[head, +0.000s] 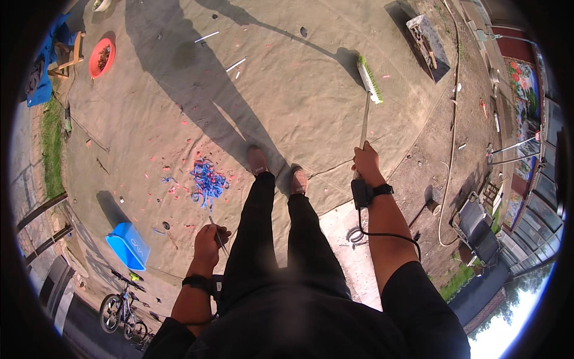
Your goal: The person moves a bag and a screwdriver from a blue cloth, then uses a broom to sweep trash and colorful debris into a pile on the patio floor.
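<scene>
My right hand (367,162) is closed around the handle of a push broom (370,80), whose white head with green bristles lies on the large cloth ground sheet (314,121) ahead and to the right. Between the fingers of my left hand (210,244) is a thin grey stick (219,231); what it belongs to cannot be told. Just beyond that hand lies a tangled pile of blue strips (209,179) mixed with red scraps. Several white strips (236,64) lie farther out on the sheet, near my shadow.
On the left are a blue bin (128,247) lying on its side, a red basin (102,57) with brown contents and a bicycle (117,309). A metal dustpan (437,49) stands at the upper right. A hose (453,116) and a folding chair (475,224) are on the right.
</scene>
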`<state>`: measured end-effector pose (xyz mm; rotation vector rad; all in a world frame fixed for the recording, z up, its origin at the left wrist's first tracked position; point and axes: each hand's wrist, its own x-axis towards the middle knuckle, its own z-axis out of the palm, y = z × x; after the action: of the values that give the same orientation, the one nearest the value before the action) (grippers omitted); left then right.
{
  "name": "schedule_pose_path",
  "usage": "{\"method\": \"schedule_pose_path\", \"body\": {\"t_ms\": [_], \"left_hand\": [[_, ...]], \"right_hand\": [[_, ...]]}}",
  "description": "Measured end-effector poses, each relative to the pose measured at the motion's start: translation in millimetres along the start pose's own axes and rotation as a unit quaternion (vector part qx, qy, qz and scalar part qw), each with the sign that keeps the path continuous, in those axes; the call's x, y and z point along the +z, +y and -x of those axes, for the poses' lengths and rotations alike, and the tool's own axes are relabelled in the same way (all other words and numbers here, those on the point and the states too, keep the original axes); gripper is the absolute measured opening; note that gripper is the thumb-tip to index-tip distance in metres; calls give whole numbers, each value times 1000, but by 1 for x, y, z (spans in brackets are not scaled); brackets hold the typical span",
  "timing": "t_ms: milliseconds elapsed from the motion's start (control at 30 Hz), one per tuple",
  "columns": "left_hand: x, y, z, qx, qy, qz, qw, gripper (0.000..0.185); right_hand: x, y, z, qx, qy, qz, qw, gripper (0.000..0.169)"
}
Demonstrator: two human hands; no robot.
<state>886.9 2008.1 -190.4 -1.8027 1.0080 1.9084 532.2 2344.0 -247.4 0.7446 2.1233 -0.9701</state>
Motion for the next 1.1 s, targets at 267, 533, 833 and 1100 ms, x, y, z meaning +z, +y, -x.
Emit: {"method": "schedule_pose_path", "body": {"t_ms": [267, 533, 833, 1100], "left_hand": [[-3, 5, -1, 6, -15, -7, 1000, 24], [-4, 41, 1, 33, 12, -7, 999, 24], [46, 59, 6, 38, 27, -23, 999, 26], [129, 77, 3, 21, 31, -23, 999, 26]], "right_hand": [[123, 84, 124, -209, -177, 221, 936, 54], [74, 44, 137, -246, -269, 167, 916, 52], [-92, 6, -11, 26, 46, -84, 995, 47], [-157, -2, -180, 119, -11, -196, 973, 11]]}}
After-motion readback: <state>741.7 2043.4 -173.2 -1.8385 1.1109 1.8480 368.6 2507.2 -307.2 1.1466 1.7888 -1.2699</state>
